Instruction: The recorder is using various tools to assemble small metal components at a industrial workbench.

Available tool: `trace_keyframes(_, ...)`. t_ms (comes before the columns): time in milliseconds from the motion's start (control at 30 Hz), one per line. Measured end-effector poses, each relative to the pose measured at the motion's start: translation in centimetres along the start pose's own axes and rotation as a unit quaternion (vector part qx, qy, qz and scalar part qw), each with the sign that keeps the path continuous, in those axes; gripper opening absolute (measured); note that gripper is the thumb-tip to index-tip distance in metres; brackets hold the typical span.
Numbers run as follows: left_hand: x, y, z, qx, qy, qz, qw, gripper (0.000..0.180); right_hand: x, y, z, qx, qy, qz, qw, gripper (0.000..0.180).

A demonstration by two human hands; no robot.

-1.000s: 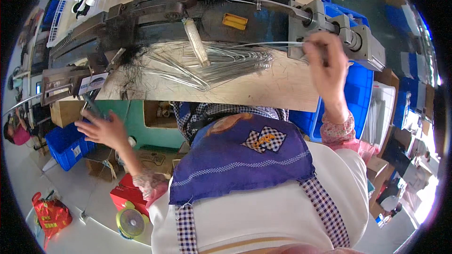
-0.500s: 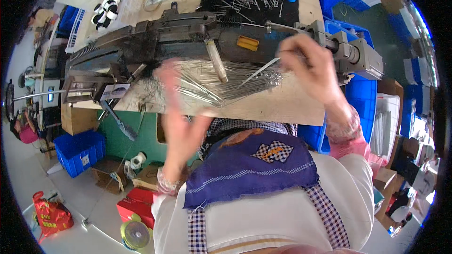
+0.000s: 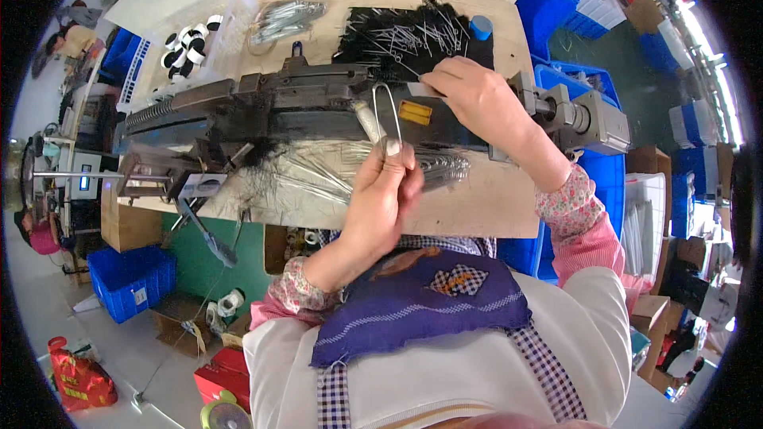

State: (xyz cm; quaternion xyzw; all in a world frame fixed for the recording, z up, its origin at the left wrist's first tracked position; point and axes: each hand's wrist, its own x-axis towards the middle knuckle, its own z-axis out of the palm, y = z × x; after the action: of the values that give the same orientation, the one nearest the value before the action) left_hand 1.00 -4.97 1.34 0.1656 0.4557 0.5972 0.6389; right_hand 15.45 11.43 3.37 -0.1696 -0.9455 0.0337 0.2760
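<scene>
My left hand point(image 3: 383, 191) pinches the lower end of a bent U-shaped wire point(image 3: 387, 108) and holds it upright over the dark machine point(image 3: 318, 107). My right hand point(image 3: 474, 95) rests on the machine's top right part, fingers closed around a thin wire piece near the yellow tag point(image 3: 415, 112). A heap of loose shiny wires point(image 3: 318, 179) lies on the wooden bench point(image 3: 493, 206) just under my left hand. A pile of black bristles with wire pieces point(image 3: 405, 32) sits behind the machine.
A grey motor block point(image 3: 592, 119) sticks out at the machine's right end. Black-and-white rolls point(image 3: 187, 40) and a wire bundle point(image 3: 286, 17) lie at the back left. Blue crates point(image 3: 131, 280) stand on the floor left, more blue bins point(image 3: 584, 8) right.
My left hand rose from low at the left, beside the bench, up to the machine and now grips the bent wire. My right hand shifted left along the machine top.
</scene>
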Motion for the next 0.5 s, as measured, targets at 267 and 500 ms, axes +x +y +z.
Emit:
trace_keyframes(267, -2.7, 5.7, -8.8, -0.415, -0.180, 0.147, 0.880, 0.014, -0.5, -2.0, -0.8, 0.009, -0.026, 0.019, 0.999, 0.019)
trace_keyframes(500, 4.3, 2.3, -0.9, 0.514, -0.119, 0.252, 0.811, 0.021, 5.5, 5.3, 1.8, -0.148, -0.064, 0.097, 0.982, 0.012)
